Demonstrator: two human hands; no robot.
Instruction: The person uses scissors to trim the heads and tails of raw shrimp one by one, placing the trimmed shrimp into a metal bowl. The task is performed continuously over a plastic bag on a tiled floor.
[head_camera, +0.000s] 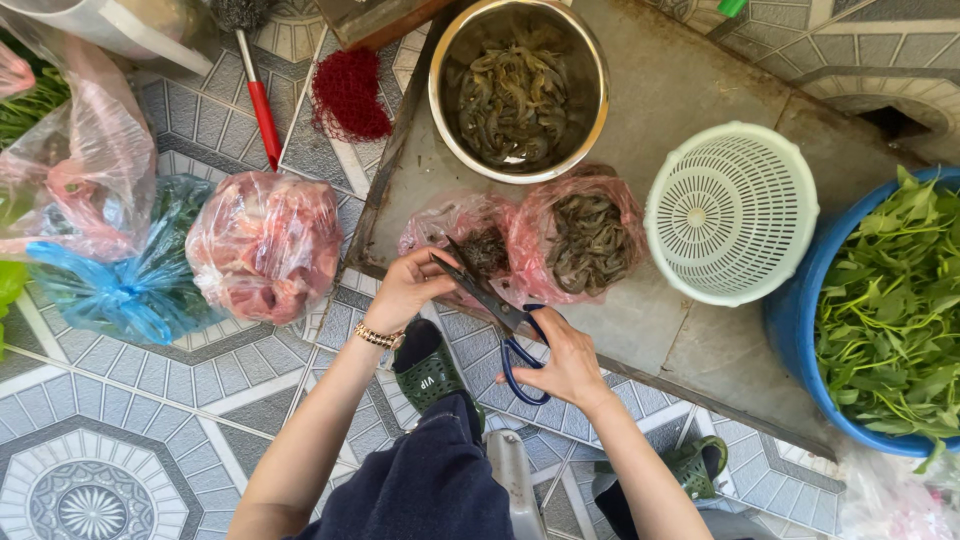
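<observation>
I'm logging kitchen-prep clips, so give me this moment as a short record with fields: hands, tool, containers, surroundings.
left hand: left hand pinches a small shrimp
right hand: right hand works blue-handled scissors, blades open at the shrimp
containers: round steel bowl of shrimp; pink plastic bag of shrimp; empty white plastic colander
surroundings: blue tub of green leaves; bagged raw meat

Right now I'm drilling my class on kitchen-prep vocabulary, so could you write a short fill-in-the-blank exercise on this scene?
1. The right hand holds blue-handled ____.
2. The round steel bowl contains raw ____.
3. The white plastic strainer basket sits beside a blue tub of leafy ____.
4. The left hand wears a gold ____ at the wrist.

Missing words: scissors; shrimp; greens; bracelet
</observation>
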